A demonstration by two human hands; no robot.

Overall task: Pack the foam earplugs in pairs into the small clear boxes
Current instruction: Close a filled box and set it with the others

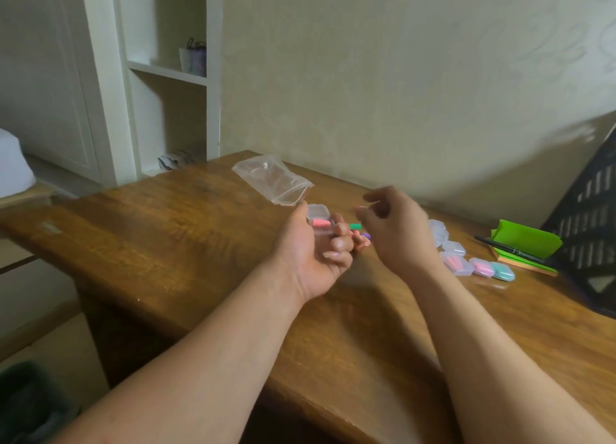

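A small clear plastic box [319, 222], lid open with a pink foam earplug [320, 223] inside, is sitting in the left hand's [311, 257] curled fingers. Just right of that box, a loose green earplug [355, 226] and a purple earplug [366, 235] are waiting, and the right hand [396, 227] is hovering there, loosely curled and apparently empty. Farther right, three filled boxes [483, 267] are lying beside empty clear boxes [438, 232].

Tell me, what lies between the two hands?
In the head view, a green earplug and a purple earplug lie on the table between the left hand, holding a box, and the right hand.
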